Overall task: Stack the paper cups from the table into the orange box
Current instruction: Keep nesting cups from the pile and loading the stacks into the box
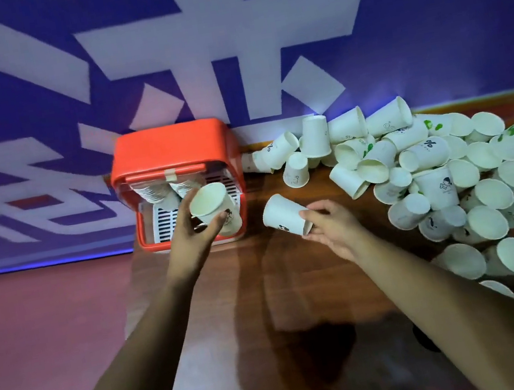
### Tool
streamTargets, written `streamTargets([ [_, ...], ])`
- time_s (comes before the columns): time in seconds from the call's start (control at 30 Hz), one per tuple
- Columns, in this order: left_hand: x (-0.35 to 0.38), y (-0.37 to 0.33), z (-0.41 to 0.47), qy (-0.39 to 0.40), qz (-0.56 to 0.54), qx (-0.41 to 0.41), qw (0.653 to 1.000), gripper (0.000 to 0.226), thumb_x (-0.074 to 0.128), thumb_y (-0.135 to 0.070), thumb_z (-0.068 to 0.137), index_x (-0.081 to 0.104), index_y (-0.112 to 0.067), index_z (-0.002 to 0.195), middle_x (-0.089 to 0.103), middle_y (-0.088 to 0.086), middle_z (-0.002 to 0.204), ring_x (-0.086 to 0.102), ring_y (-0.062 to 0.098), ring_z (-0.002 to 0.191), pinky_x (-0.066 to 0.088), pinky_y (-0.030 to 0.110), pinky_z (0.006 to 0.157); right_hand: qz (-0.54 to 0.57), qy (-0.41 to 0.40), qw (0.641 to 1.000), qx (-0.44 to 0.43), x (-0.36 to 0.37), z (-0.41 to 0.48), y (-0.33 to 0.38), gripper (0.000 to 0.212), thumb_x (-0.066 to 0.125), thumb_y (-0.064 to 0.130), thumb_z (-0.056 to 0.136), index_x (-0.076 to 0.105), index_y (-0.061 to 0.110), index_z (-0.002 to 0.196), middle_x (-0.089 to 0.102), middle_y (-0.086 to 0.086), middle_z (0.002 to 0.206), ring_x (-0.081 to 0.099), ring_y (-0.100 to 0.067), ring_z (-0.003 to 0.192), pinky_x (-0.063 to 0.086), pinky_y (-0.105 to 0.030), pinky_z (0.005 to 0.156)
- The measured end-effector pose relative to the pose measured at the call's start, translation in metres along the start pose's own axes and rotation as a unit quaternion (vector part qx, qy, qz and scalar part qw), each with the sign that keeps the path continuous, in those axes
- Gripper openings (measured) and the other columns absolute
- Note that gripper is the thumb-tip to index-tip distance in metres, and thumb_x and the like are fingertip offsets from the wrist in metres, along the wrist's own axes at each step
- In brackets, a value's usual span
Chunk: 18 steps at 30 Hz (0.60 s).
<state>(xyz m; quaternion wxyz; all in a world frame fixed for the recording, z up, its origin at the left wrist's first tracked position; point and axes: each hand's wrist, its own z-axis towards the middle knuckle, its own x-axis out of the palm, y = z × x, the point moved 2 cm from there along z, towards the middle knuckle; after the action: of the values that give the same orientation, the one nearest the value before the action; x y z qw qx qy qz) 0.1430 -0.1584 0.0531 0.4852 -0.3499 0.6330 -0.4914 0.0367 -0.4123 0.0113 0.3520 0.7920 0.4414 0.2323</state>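
Left hand (192,233) grips a white paper cup (211,204) over the orange plastic box (167,152).
At the box's three o'clock, the right hand (332,226) pinches a second white paper cup (281,214) by its base; farther that way, loose paper cups (448,169) heap on the brown wooden table (298,290).
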Motion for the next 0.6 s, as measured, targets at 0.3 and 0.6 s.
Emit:
streamTargets([
  [0.3,-0.033,0.012,0.034,-0.014,0.016,0.002,1.000,0.057,0.081,-0.018,0.080,0.046,-0.017,0.126,0.061,-0.004,0.117,0.060,-0.005,0.104,0.051,0.024,0.088,0.112,0.057,0.992,0.014,0.073,-0.020,0.009,0.041,0.071,0.013,0.088,0.051,0.005,0.122,0.059,-0.025,0.122,0.065,-0.037,0.105,0.055,-0.048,0.092],
  [0.6,-0.016,0.023,0.052,0.029,0.044,0.012,0.999,0.066,0.082,-0.026,0.079,0.042,-0.022,0.131,0.058,-0.007,0.122,0.059,0.008,0.110,0.046,0.009,0.084,0.061,-0.016,0.998,-0.014,0.077,-0.016,-0.001,0.036,0.074,0.020,0.085,0.056,0.013,0.115,0.061,-0.017,0.121,0.070,-0.028,0.100,0.058,-0.043,0.088],
])
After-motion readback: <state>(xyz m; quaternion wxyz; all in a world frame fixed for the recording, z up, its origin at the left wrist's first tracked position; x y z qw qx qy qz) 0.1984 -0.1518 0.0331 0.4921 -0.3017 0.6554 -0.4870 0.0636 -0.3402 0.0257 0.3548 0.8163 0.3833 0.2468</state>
